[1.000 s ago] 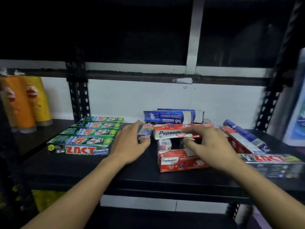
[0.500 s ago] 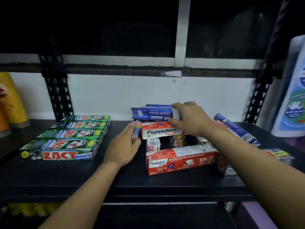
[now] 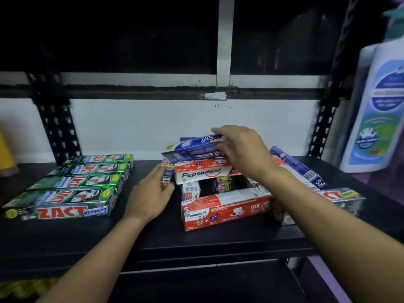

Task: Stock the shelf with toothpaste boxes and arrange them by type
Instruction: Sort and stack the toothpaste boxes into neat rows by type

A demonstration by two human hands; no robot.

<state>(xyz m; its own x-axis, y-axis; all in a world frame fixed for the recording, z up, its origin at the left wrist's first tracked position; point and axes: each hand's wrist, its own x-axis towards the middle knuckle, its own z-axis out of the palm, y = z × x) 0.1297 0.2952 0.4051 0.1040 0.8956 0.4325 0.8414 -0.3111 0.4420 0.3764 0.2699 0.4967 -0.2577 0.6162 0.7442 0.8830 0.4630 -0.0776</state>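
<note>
Right hand [image 3: 242, 149] is gripping the blue Safi box [image 3: 192, 145], covering its right end. Left hand [image 3: 150, 193] is hiding the near part of a Zact box [image 3: 166, 169]. Right forearm [image 3: 306, 197] is blocking a box end [image 3: 281, 212] behind it, brand unreadable. Small boxes [image 3: 191, 190] under the Pepsodent box [image 3: 201, 174] are sitting in shadow, print too small. White bottle [image 3: 380, 110] is running off the right edge, label blurring. Yellow item [image 3: 4, 149] is getting cropped at the left edge.

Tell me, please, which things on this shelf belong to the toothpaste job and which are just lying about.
Job: Zact row; Safi box, gripped by the right hand; Pepsodent boxes; left hand beside the pile.
Lying about: white bottle, right; yellow container, left edge.
</note>
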